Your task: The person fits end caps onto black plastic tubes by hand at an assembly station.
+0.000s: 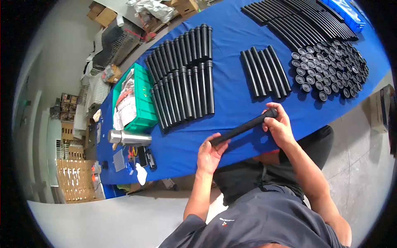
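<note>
Holding one black tube [243, 127] across both hands over near table [231, 89] edge: left hand [210, 153] cupped round lower end, right hand [279, 126] pinching cap end. Looks partway done: two rows of finished tubes [182, 78] far left, five bare tubes [265, 71] mid, pile of caps [331, 68] and long tubes [306, 18] right still waiting.

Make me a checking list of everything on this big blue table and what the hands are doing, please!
Surface: blue table, mostly covered.
Job's things: black tube held at both ends; finished tubes in rows; loose tubes; caps in a heap.
Clutter: green bin, metal flask.
Grippers: left hand and right hand both grip the tube.
Cables: nothing seen.
Surroundings: cardboard boxes, grey floor.
</note>
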`<state>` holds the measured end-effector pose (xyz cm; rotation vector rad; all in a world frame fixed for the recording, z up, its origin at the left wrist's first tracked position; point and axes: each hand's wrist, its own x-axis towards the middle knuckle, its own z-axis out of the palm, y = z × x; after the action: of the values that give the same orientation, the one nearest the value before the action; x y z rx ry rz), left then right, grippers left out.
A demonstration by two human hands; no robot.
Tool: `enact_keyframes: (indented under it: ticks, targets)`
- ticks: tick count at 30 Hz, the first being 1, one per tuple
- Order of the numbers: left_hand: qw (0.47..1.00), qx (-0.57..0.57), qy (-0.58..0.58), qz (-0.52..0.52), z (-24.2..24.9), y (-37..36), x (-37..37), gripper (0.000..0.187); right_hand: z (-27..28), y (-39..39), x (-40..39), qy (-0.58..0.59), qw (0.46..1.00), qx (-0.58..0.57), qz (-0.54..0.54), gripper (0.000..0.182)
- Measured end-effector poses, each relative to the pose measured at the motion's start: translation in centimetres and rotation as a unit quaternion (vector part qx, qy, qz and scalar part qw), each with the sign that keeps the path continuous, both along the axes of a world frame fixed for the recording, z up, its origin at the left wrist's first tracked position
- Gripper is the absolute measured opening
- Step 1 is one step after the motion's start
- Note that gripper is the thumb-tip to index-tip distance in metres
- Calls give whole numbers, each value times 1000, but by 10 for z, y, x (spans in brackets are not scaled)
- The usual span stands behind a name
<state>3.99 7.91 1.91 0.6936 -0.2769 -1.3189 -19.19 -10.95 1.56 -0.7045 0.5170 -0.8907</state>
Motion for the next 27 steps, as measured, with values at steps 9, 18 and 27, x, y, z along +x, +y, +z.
enact_keyframes:
  ticks: [9,18,27]
  targets:
    - [866,168,-430,-195,46,-29,-45,55,2,3,1,42,996,-38,64,50]
    - [722,130,-679,-36,91,-77,-32,40,8,-4,-12,208,934,-284,60,69]
    - [394,165,-886,181,120,-259,187,45,1,-14,-18,282,886,-345,127,41]
